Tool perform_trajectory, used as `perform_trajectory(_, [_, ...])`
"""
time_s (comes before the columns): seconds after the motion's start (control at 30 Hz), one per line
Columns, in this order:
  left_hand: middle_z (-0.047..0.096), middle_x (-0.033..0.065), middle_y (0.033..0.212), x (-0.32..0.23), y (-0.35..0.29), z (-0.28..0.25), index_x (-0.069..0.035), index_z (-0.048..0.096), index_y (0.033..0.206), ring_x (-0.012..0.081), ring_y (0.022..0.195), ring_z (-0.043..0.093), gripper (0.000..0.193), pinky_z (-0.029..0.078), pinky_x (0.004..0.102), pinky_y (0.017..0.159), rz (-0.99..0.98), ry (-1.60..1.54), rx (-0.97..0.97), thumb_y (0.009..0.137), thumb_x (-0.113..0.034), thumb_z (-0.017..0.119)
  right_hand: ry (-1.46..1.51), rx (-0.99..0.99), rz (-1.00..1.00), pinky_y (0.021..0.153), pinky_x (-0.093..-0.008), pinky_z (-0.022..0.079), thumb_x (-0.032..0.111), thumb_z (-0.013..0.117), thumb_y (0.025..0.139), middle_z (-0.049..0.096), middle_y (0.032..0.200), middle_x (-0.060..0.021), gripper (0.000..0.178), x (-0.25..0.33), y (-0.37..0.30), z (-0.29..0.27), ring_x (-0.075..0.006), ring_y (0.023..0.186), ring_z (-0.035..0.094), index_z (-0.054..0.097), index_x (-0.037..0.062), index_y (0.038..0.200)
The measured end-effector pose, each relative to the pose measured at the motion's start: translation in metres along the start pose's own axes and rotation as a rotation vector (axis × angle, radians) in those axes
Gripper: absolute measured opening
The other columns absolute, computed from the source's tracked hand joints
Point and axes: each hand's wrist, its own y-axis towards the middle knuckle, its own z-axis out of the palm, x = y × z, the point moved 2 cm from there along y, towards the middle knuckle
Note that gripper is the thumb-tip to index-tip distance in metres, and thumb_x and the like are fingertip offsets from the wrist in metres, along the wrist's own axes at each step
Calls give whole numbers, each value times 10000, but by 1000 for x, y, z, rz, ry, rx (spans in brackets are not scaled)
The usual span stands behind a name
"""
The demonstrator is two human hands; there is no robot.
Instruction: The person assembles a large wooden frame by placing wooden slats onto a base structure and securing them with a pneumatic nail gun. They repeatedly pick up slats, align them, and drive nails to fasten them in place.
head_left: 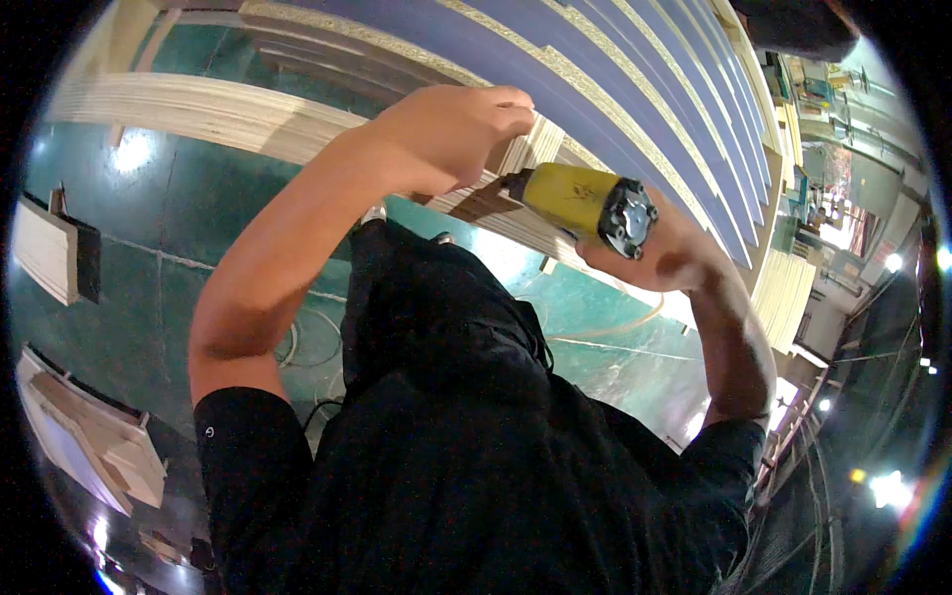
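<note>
My right hand [645,260] grips a yellow air nail gun [575,198] with a dark metal cap. The tool lies nearly sideways, its dark nose toward my left hand and close to the pale wood. My left hand [451,134] is closed, fingers curled down at a light wooden strip [534,144] beside the tool's nose. Its fingertips are partly hidden. Below both hands runs a stack of long pale boards [268,124], edges facing me. Where the nose meets the wood, contact cannot be made out.
Beyond my hands, large purple-faced panels [615,119] with speckled chipboard edges lie in a stepped row. A pale hose [620,327] curls on the green floor [149,188]. Board stacks [48,253] stand at left, and more boards [783,297] at right.
</note>
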Motion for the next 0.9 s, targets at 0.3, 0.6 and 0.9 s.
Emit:
perform_trajectory(0.3, [580,156,1460,-13,4,-10,-9,642,1245,366,1341,550,325,446,434,1122,-121,-79,55,932,-28,557,159,1,-314,930,-358,548,196,891,755,719,1150,-143,691,-71,-100,47,-227,1059,691,602,53,1366])
perform_trajectory(0.6, [620,103,1335,-33,68,-1,-44,476,1506,247,1224,599,883,453,397,1107,-329,-134,119,697,-38,831,510,-513,551,880,-515,559,390,756,794,729,1066,-232,557,-357,-124,331,-421,986,702,642,99,1255])
perform_trajectory(0.9, [628,151,1336,-143,116,49,-91,601,1363,271,1231,587,394,433,422,1121,-567,567,323,1039,-314,578,1509,-667,1510,799,-432,558,289,789,769,735,1016,-197,566,-513,-260,746,-317,924,721,668,-48,1208])
